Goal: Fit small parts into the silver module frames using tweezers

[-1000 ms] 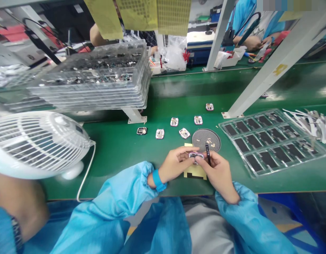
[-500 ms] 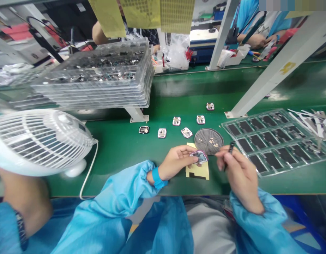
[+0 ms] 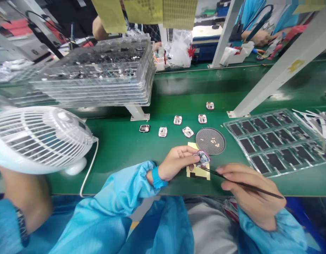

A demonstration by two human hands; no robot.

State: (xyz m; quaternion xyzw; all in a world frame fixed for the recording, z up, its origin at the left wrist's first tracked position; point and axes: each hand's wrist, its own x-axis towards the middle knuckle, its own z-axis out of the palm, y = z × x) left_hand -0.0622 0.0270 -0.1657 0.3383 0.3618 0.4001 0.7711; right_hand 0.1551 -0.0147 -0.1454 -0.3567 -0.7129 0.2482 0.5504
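Note:
My left hand (image 3: 179,159) pinches a small smartwatch case (image 3: 204,158), purple at the rim, with its inner electronics facing up. Black tweezers (image 3: 247,185) lie in the closed fingers of my right hand (image 3: 254,194). Their tips point left and reach the lower edge of the case; whether they touch it I cannot tell. Under the case is a yellow paper sheet (image 3: 191,169) with a dark strip. Just behind stands a round grey perforated dish (image 3: 210,135) with several tiny beige pieces on it. Several similar watch cases, one of them a dark case (image 3: 144,128), lie farther back.
A clear tray (image 3: 254,148) of dark flat parts lies to the right, beside white strips (image 3: 315,123). A white fan (image 3: 43,141) stands left, its cord on the green bench (image 3: 112,148). Stacked trays (image 3: 99,88) and a slanted post (image 3: 274,67) rise behind. Another person's arm (image 3: 25,201) is at left.
My right hand has turned over and lowered. The tweezers, upright in the fingers before, now lie nearly level with their tips at the watch case. My left hand keeps its hold, the case slightly tilted.

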